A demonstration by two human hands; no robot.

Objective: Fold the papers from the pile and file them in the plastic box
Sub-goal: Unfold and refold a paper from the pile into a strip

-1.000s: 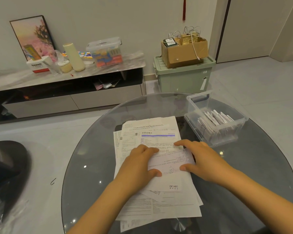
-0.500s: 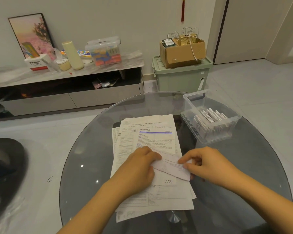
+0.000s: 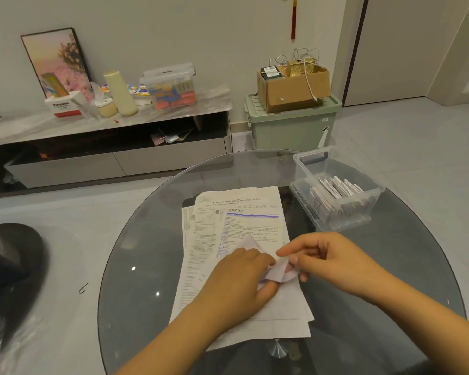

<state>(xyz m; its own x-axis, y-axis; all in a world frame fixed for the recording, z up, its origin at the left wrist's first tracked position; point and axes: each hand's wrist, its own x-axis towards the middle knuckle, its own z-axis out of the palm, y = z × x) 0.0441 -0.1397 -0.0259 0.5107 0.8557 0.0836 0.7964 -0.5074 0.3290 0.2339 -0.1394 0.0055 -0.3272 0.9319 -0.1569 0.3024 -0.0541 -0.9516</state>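
1. We see one round glass bench (image 3: 146, 239) carrying everything.
2. One pile of printed papers (image 3: 238, 220) lies mid-bench, sheets fanned and overlapping.
3. One clear plastic box (image 3: 333, 223) sits right of the pile, packed with folded papers standing on edge.
4. Our left hand (image 3: 236, 282) and right hand (image 3: 333, 258) meet over the pile, both pinching one small folded paper (image 3: 278, 272).

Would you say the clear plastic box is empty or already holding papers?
Already holding papers: folded sheets stand on edge inside the lidless plastic box.
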